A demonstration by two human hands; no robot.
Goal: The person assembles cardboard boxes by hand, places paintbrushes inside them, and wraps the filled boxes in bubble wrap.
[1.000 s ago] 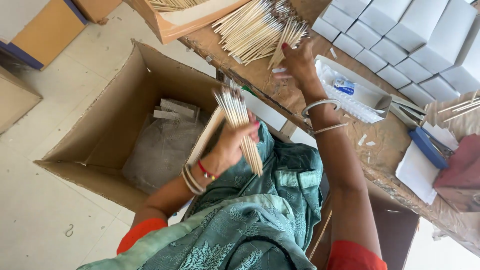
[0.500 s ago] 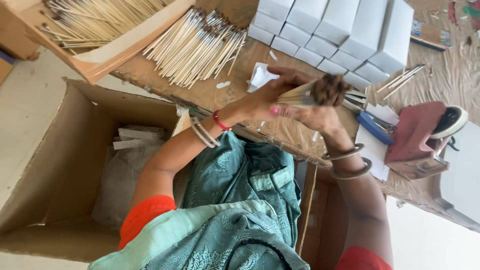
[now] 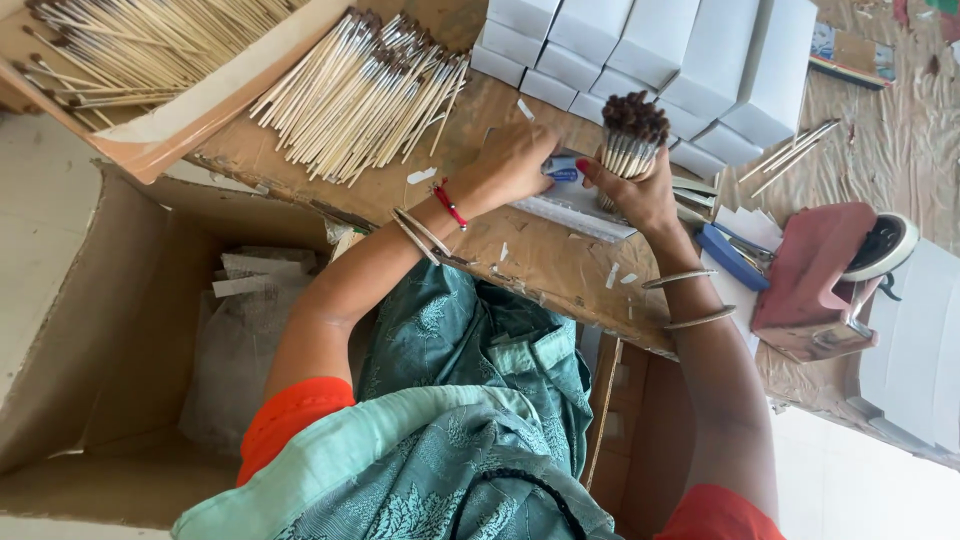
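A paper-covered worktop (image 3: 560, 265) crowded with sticks and small white boxes (image 3: 640, 50), seen from above the worker's lap.

A bundle of brown-tipped sticks (image 3: 630, 135) stands upright, tips up, in the closed right hand (image 3: 640, 195), its lower ends over a clear flat packet (image 3: 575, 205) on the worktop. The left hand (image 3: 510, 165), fingers curled, presses on that packet just beside the bundle. The step looks like gathering and squaring one bundle for packing; the next move likely calls for a steady grip so no sticks slip. A loose pile of sticks (image 3: 365, 95) lies well apart to the left, a red tape dispenser (image 3: 815, 280) to the right, an open carton (image 3: 120, 330) beside the knee.
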